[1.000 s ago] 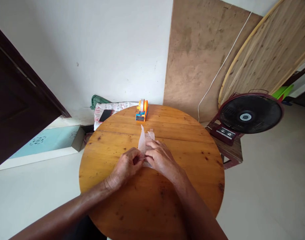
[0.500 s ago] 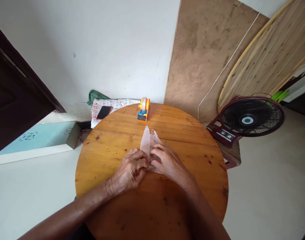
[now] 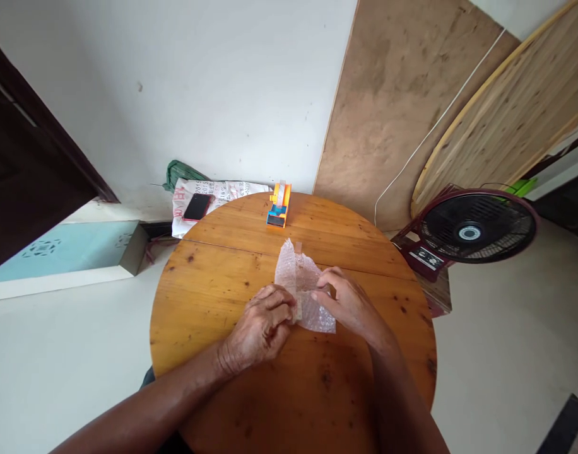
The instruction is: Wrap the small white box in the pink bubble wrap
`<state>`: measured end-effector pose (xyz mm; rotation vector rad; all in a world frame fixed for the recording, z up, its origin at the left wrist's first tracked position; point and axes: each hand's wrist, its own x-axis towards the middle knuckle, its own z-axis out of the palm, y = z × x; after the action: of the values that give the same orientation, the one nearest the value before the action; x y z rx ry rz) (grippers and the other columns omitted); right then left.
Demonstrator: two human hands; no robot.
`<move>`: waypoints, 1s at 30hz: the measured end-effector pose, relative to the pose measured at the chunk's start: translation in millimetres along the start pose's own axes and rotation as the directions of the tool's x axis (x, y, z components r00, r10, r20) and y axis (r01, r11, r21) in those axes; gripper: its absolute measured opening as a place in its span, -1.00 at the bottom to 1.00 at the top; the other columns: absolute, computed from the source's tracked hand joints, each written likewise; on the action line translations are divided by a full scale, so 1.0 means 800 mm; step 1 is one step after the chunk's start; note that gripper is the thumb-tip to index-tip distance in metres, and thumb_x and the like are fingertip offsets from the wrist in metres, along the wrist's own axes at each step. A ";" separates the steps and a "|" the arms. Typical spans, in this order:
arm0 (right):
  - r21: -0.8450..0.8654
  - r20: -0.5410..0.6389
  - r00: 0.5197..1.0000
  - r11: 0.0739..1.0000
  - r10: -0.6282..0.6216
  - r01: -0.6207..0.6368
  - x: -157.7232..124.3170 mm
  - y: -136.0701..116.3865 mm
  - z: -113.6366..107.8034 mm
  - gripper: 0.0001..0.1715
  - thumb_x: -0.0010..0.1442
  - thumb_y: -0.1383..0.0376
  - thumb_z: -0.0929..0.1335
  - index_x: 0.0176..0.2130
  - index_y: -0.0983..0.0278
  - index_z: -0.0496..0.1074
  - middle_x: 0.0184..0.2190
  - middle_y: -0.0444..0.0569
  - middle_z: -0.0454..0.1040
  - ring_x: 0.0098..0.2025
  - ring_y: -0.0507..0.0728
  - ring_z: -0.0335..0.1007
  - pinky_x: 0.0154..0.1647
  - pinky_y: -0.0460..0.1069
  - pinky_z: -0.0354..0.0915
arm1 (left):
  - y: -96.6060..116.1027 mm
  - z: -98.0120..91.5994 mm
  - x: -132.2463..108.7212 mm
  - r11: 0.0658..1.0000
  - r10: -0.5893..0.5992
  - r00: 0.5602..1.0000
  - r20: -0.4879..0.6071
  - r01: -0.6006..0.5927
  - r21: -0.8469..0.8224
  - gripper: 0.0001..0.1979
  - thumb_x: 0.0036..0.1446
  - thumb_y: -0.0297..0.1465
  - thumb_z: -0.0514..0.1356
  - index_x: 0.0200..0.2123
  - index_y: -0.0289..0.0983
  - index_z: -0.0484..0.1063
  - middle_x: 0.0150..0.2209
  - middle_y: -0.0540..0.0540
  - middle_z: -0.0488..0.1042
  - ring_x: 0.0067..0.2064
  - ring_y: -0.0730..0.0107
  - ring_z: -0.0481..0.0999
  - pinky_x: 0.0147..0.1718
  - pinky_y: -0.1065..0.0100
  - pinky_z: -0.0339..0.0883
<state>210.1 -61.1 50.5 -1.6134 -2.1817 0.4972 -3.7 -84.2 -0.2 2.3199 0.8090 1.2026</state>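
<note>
A piece of clear bubble wrap (image 3: 312,309) lies on the round wooden table in front of me, its left part folded over into a narrow, upright-pointing flap. My left hand (image 3: 265,318) is closed at the wrap's lower left edge, fingertips pinching it beside a narrow pale strip (image 3: 298,307); what the strip is I cannot tell. Over the right edge of the wrap, my right hand (image 3: 348,302) has thumb and forefinger apart, the tips at or just above the plastic. A short piece of tape (image 3: 298,248) sticks out at the wrap's top.
An orange and blue tape dispenser (image 3: 279,205) stands near the far edge of the table (image 3: 213,271). Beyond its left rim, a phone (image 3: 197,207) rests on a printed white sack (image 3: 178,221). A dark red fan (image 3: 473,227) stands to the right, by boards against the wall.
My right hand has moved right, away from my left, and its fingers have spread. More of the bubble wrap's right side now lies spread out. My left hand keeps its hold.
</note>
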 end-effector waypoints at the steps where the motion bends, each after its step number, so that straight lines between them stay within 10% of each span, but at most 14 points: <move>1: 0.024 -0.028 1.000 1.000 0.014 -0.013 0.002 0.000 0.003 -0.92 0.12 0.27 0.37 -0.36 0.26 0.41 -0.18 -0.02 0.40 -0.16 0.12 0.35 -0.15 0.00 0.22 | -0.001 0.000 -0.001 1.000 0.003 1.000 0.003 -0.003 0.002 -0.81 -0.02 -0.63 0.06 -0.39 -0.25 0.36 -0.19 -0.14 0.48 -0.10 0.24 0.39 -0.10 0.20 0.32; 9: 0.080 -0.016 0.983 0.980 0.184 -0.182 -0.008 0.000 0.020 -0.84 0.09 0.22 0.39 -0.37 0.27 0.41 0.06 0.14 0.25 0.22 0.32 0.12 -0.04 0.09 0.23 | -0.005 -0.002 -0.001 0.999 0.037 0.999 0.013 -0.037 -0.004 -0.81 -0.03 -0.63 0.07 -0.39 -0.25 0.35 -0.16 -0.13 0.52 -0.05 0.22 0.39 -0.04 0.17 0.33; 17: 0.392 0.042 0.962 0.881 0.269 -0.263 -0.032 -0.003 0.041 -0.73 0.11 0.13 0.34 -0.32 0.29 0.45 -0.44 -0.12 0.40 -0.39 0.07 0.30 -0.36 -0.07 0.23 | -0.007 -0.002 -0.003 0.999 0.036 0.999 0.027 -0.036 0.001 -0.81 -0.03 -0.63 0.09 -0.39 -0.24 0.35 -0.14 -0.11 0.54 0.01 0.16 0.40 0.00 0.12 0.31; 30: 0.430 -0.250 0.886 0.864 0.391 -0.260 -0.024 -0.019 0.073 -0.79 0.03 0.18 0.33 -0.47 0.23 0.25 -0.59 -0.26 0.17 -0.53 -0.01 0.07 -0.53 -0.13 0.06 | -0.006 -0.004 -0.001 0.999 0.042 0.998 0.041 -0.042 0.013 -0.77 -0.04 -0.64 0.07 -0.36 -0.23 0.38 -0.17 -0.10 0.54 -0.01 0.17 0.40 0.00 0.14 0.31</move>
<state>173.3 -86.9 5.6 -1.7038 -1.4555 0.6528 -8.1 -80.5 -1.7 2.3759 0.7606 1.1661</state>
